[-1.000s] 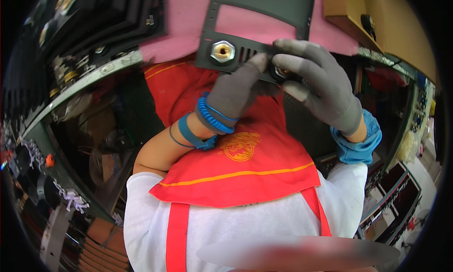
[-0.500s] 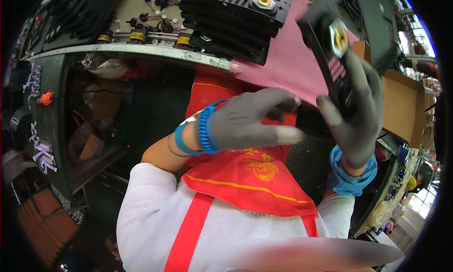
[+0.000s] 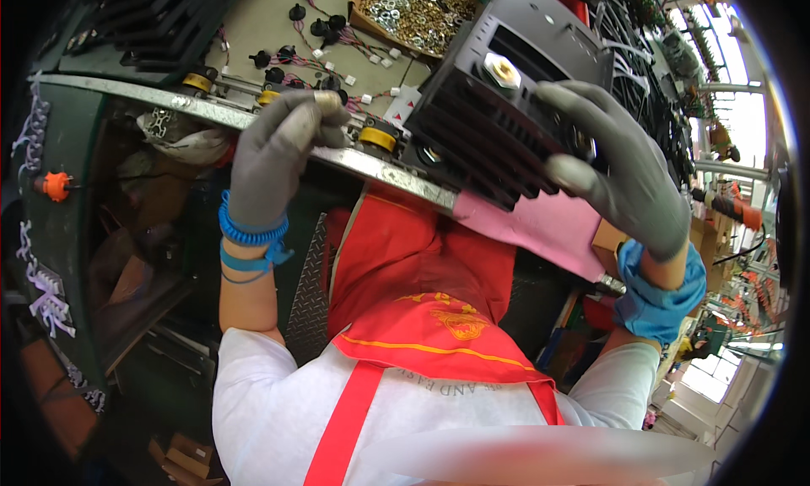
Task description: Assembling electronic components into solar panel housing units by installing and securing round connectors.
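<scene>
Over the bench's front edge, my left hand (image 3: 278, 148), in a grey glove, has its thumb and fingertips pressed together. Whatever may be in that pinch is too small or hidden to make out. Just beyond it lie small black round parts (image 3: 287, 54) with thin wires and white plugs. My right hand (image 3: 633, 178), gloved too, has its thumb and fingers round the right end of a black slotted panel (image 3: 527, 106). This panel carries a hex nut with a brass centre (image 3: 501, 70). It lies at the top of a stack of similar black panels (image 3: 472, 148).
A cardboard tray (image 3: 384, 32) of loose brass and silver nuts stands at the back. Yellow-rimmed rollers (image 3: 377, 138) line the metal bench edge (image 3: 211, 110). Pink sheeting (image 3: 540, 229) covers the bench by the stack. Bundled black cables (image 3: 645, 68) lie far right; black finned parts (image 3: 135, 22) sit far left.
My right hand has brought the raised panel down onto the stack. My left hand has swung from in front of my apron leftward to the bench edge, its fingers closing. The view has shifted.
</scene>
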The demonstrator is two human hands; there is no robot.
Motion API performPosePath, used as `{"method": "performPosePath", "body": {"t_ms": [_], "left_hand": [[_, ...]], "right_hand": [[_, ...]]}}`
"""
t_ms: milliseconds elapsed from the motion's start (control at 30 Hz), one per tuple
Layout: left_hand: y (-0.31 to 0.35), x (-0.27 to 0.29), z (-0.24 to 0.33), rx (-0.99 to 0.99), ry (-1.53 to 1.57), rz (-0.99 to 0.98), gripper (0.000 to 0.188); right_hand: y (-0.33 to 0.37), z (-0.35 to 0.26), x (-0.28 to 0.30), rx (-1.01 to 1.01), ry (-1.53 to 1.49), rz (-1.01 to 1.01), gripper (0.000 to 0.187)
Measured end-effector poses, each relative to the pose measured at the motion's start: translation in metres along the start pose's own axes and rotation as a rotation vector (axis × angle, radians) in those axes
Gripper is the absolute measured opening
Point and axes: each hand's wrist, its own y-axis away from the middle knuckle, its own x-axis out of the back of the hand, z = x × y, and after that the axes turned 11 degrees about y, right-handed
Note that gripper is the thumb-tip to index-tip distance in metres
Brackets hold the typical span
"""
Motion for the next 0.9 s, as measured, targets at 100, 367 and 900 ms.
{"method": "performPosePath", "body": {"t_ms": [100,367,900], "left_hand": [[-0.05,0.003,0.02,-0.043,-0.165,0.045,0.026],[-0.208,0.04,-0.018,-0.331,-0.945,-0.369,0.026],[-0.208,0.056,-0.037,-0.181,-1.295,-0.5,0.016]], "right_hand": [[-0.014,0.002,0.019,0.041,-0.036,-0.088,0.054],[-0.174,0.051,0.051,0.06,0.259,-0.24,0.035],[-0.541,0.275,-0.066,-0.181,1.007,0.029,0.023]]}}
